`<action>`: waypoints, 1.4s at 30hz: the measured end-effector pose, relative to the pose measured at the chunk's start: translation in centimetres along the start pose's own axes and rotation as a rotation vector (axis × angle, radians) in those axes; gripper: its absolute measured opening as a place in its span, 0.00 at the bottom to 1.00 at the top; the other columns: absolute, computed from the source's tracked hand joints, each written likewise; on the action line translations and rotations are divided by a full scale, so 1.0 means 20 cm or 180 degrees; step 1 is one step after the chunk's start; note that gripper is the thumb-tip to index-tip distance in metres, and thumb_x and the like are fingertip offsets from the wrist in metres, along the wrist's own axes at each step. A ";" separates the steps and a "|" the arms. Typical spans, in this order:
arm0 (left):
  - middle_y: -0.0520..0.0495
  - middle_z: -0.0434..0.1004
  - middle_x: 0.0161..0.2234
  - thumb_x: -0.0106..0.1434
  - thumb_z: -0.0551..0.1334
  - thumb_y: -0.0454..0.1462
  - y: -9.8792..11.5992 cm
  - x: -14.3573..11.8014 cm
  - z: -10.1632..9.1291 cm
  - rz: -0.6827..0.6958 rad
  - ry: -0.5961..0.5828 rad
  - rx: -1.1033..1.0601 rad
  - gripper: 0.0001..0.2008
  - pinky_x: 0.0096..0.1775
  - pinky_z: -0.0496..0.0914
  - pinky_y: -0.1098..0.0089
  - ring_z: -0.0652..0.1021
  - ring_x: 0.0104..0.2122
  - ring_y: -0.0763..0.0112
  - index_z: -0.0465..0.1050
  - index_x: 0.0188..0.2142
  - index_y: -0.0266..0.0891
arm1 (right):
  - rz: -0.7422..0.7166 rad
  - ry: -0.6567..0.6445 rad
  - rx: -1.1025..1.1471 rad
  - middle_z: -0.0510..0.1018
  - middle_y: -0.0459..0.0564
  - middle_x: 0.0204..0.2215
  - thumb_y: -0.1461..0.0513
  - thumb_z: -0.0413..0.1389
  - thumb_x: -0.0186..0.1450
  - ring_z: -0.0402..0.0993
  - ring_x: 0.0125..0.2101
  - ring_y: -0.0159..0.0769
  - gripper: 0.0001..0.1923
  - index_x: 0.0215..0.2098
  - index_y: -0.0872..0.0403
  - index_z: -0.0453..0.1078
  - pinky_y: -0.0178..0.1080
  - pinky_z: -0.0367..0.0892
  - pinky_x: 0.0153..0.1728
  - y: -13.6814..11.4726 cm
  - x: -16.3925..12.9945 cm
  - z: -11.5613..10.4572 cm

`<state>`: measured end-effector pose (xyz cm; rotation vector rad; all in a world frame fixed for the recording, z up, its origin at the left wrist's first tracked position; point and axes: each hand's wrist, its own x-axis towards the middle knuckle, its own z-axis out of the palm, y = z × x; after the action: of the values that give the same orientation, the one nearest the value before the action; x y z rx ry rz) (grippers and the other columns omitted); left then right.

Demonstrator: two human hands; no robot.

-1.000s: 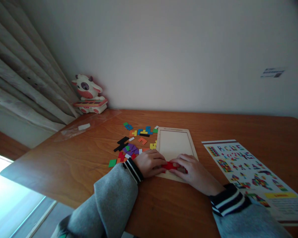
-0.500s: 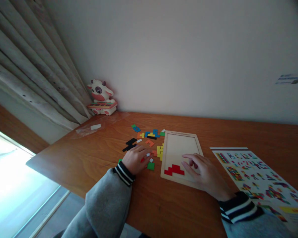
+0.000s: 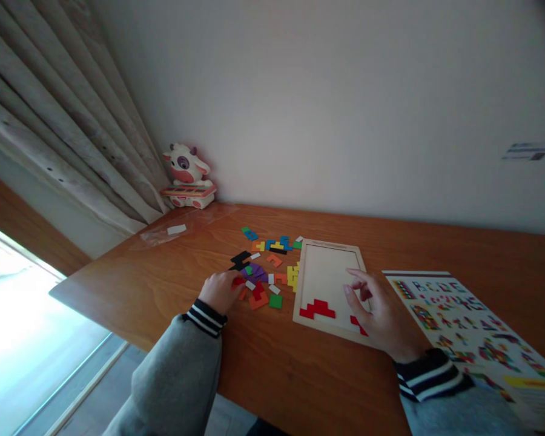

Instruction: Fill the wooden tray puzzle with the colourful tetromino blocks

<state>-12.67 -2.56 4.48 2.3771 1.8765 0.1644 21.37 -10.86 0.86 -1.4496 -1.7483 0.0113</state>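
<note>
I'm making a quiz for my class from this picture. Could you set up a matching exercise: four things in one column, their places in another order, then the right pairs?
Things:
1. cow toy
2. pattern sheet
3. red pieces
4. left hand

Places:
A. in the puzzle tray, near edge
B. by the curtain, at the wall
C. right of the tray
D. at the loose pieces, left of the tray

Pairs: 1-B, 2-C, 3-A, 4-D
</note>
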 end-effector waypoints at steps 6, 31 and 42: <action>0.46 0.82 0.41 0.63 0.60 0.39 0.04 0.06 -0.03 -0.0219 -0.0116 0.0195 0.11 0.42 0.71 0.64 0.80 0.43 0.57 0.78 0.43 0.45 | 0.0129 0.0099 0.0155 0.73 0.50 0.35 0.56 0.50 0.69 0.69 0.30 0.37 0.21 0.59 0.53 0.60 0.43 0.70 0.36 0.00 0.00 -0.01; 0.53 0.80 0.30 0.56 0.66 0.35 0.09 0.14 -0.09 0.0262 -0.0146 -0.0233 0.05 0.35 0.69 0.71 0.80 0.34 0.66 0.79 0.34 0.45 | 0.0213 0.0178 0.0255 0.72 0.50 0.36 0.57 0.51 0.70 0.68 0.29 0.35 0.18 0.57 0.53 0.63 0.41 0.69 0.35 -0.01 0.02 -0.02; 0.45 0.80 0.31 0.55 0.71 0.48 0.66 0.17 0.13 0.1471 -0.0435 -0.3943 0.20 0.33 0.73 0.71 0.80 0.31 0.69 0.70 0.33 0.34 | 0.0846 -0.0376 0.1456 0.78 0.50 0.35 0.51 0.54 0.68 0.74 0.32 0.36 0.16 0.47 0.52 0.71 0.39 0.71 0.35 -0.04 0.03 -0.02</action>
<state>1.13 -2.29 4.03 1.7280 0.6807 0.8625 20.99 -10.77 1.91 -1.3419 -1.5025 0.6085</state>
